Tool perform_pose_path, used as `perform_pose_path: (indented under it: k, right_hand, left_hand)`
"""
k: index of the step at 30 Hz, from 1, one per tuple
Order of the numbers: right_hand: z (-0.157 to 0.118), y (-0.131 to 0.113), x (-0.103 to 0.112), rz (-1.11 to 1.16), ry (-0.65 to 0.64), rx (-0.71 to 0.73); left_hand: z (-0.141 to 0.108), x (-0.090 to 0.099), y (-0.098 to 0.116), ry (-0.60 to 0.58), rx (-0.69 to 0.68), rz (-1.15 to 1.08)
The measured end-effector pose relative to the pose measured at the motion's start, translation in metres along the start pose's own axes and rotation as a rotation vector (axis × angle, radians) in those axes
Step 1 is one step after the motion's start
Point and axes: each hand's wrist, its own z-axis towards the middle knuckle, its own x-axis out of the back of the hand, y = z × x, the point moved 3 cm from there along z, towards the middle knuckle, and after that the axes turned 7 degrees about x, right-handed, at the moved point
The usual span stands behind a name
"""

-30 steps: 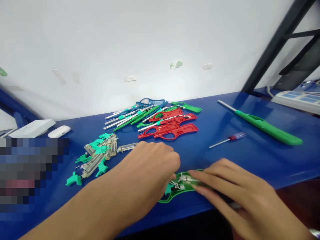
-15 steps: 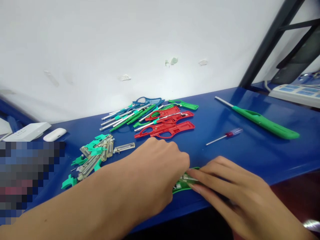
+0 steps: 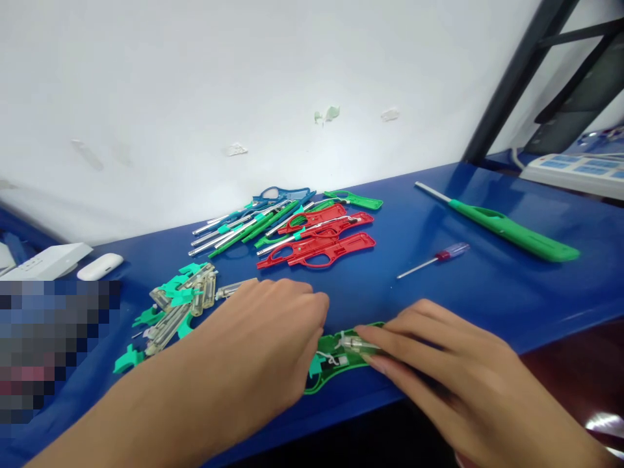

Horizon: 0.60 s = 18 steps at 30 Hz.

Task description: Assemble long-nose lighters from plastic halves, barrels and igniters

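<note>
Both hands at an open green lighter shell point(image 3: 336, 374); red casings point(image 3: 336, 250) beyond

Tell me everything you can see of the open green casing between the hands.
The open green casing looks like thin, glossy plastic, a long hollow shell with a raised, curving rim. It lies open side up near the front edge of the blue table. Inside are a teal piece, a white wire and a clear tube. The right hand's fingers cover one end; the left hand hides the other, its grip unseen.
</note>
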Motion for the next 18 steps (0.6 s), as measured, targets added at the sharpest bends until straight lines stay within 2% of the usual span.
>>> perform_pose_path:
  k: [3,6,13,18]
  right_hand:
    - [0.002,0.001,0.001,-0.034,0.063,-0.024]
    - [0.003,0.001,0.000,-0.044,0.070,-0.021]
    - [0.003,-0.001,0.002,-0.020,0.022,-0.010]
    - [-0.001,-0.001,0.001,0.017,-0.076,0.014]
  left_hand:
    - [-0.007,-0.009,-0.003,0.035,0.147,-0.132]
    - [-0.013,-0.015,0.004,0.130,0.228,-0.237]
    - [-0.018,-0.027,0.020,0.279,0.194,-0.102]
    - [-0.021,-0.029,0.020,0.341,0.228,-0.160]
